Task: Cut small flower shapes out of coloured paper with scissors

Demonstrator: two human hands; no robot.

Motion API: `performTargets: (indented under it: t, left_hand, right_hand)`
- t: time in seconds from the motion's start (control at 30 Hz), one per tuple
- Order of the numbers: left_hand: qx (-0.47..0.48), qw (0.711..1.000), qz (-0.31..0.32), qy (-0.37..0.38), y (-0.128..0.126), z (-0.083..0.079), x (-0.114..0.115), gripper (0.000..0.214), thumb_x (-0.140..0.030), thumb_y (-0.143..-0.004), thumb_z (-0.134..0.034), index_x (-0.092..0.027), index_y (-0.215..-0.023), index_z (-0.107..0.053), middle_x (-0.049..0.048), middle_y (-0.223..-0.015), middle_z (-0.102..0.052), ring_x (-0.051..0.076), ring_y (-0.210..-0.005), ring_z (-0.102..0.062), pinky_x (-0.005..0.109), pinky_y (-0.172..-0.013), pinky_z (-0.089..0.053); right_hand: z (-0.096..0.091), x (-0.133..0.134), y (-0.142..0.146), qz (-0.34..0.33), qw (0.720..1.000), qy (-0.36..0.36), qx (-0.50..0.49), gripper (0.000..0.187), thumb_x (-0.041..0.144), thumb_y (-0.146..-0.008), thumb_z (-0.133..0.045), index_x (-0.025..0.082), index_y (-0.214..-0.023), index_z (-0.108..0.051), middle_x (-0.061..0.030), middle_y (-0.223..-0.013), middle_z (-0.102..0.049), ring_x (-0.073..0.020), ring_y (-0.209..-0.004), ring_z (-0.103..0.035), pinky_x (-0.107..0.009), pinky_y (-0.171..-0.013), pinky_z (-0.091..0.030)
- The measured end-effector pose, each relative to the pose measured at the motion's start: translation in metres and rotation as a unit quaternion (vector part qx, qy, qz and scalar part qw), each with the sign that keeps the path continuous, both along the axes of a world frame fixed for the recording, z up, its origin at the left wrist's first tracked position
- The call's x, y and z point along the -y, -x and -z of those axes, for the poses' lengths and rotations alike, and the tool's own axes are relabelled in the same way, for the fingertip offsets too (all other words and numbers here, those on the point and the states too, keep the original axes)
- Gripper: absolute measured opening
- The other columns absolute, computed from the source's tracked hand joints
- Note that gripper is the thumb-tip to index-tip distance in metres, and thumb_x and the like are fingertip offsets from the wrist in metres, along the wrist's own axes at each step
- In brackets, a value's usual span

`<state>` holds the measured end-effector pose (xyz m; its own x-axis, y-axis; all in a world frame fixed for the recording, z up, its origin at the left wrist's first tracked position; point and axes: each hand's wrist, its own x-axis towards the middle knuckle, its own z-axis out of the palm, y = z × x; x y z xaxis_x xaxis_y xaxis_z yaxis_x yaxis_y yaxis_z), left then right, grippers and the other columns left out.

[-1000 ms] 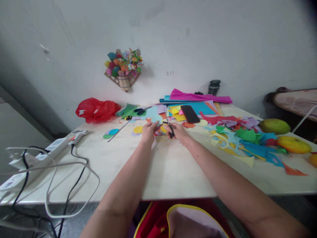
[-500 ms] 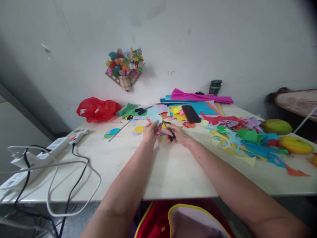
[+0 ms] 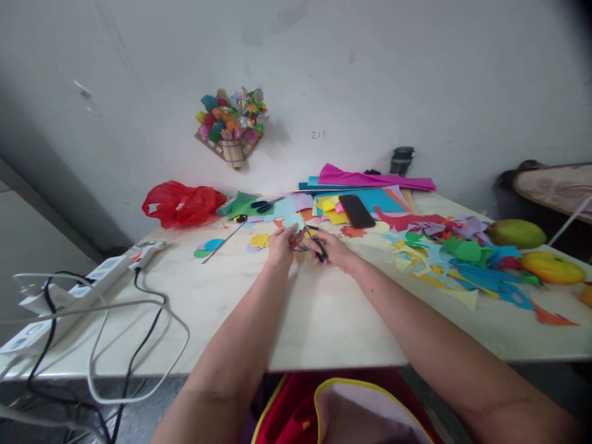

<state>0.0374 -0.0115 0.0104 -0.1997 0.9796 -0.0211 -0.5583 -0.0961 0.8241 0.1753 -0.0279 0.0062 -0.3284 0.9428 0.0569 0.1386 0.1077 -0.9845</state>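
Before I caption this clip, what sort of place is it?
Probably a craft corner, perhaps at home: scissors in the right hand, coloured scraps on the table, a flower decoration on the wall.

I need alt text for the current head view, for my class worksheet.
A left hand holds light-blue paper, the right hand black-handled scissors, over a table strewn with colourful paper scraps. Artificial flowers hang on the wall.

Black-handled scissors (image 3: 319, 249) point away, blades at the right edge of pale-blue paper (image 3: 291, 220)
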Motion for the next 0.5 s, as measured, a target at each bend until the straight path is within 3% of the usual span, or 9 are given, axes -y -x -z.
performTargets:
  t: [0.5]
  left_hand:
    - [0.007,1.000,0.001,-0.003,0.0009,0.0007,-0.0017,0.016,-0.011,-0.067,-0.070,-0.015,-0.065,-0.054,0.0025,-0.060,-0.065,0.018,-0.067,-0.070,0.023,-0.060,-0.052]
  right_hand:
    - [-0.0020,0.0006,-0.0001,0.004,1.000,0.003,-0.001,0.034,0.046,-0.069,-0.074,0.018,-0.076,-0.057,0.0016,-0.057,-0.055,-0.0084,-0.042,-0.051,-0.018,-0.034,-0.028]
